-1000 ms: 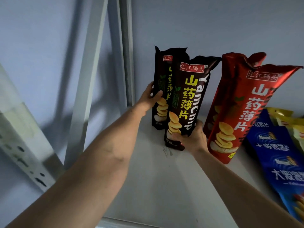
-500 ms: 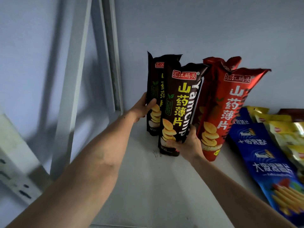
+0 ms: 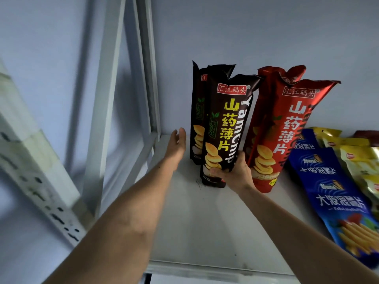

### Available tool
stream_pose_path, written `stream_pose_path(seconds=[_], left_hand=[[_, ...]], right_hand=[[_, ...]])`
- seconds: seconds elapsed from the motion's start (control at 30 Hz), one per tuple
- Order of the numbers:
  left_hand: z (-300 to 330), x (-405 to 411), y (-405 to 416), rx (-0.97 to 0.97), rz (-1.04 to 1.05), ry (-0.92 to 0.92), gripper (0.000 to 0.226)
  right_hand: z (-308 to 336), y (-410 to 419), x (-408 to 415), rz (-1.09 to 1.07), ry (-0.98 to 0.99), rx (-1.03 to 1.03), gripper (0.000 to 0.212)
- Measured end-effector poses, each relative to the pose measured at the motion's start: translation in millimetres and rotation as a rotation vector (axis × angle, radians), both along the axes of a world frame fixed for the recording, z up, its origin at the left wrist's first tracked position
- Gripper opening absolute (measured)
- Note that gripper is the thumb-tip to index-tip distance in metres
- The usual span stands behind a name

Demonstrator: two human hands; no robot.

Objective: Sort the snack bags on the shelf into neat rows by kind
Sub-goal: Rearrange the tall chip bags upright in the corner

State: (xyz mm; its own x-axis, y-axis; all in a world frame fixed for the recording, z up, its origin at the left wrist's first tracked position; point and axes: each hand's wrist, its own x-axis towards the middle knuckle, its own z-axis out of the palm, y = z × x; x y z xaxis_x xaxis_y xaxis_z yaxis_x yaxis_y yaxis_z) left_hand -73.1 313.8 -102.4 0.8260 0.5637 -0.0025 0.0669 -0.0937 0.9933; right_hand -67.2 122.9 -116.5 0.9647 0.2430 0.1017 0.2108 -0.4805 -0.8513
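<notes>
Two dark brown yam chip bags stand upright on the white shelf (image 3: 205, 232), one behind the other. My right hand (image 3: 235, 175) grips the front brown bag (image 3: 227, 128) near its bottom. The rear brown bag (image 3: 198, 119) stands free, and my left hand (image 3: 177, 144) hovers open just left of it, not touching. Two red yam chip bags stand right of them, the front red bag (image 3: 287, 136) leaning against my right hand and the rear red bag (image 3: 287, 73) mostly hidden behind it.
A blue snack bag (image 3: 332, 193) lies flat at the right, with yellow bags (image 3: 356, 158) beside it. White metal uprights (image 3: 108, 99) of the rack stand at the left. The wall is close behind the bags.
My left hand has let go of the rear brown bag and pulled back slightly to the left, fingers now apart. My right hand still holds the front brown bag.
</notes>
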Motion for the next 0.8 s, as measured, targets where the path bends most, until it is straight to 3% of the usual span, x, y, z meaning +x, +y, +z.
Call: stream_pose_path(seconds=[0.2, 0.37, 0.5, 0.8], left_hand=[[-39, -34, -11, -0.028, 0.035, -0.002, 0.053], [-45, -59, -13, 0.119, -0.265, 0.031, 0.054], [-54, -63, -10, 0.276, -0.437, 0.080, 0.072], [-55, -67, -18, 0.423, -0.318, 0.072, 0.070]], right_hand=[[-2, 6, -8, 0.031, -0.007, -0.008, 0.082], [-6, 4, -9, 0.096, 0.028, -0.059, 0.081], [-20, -3, -9, 0.097, 0.089, -0.114, 0.071], [-27, 2, -16, 0.113, 0.095, -0.122, 0.062]])
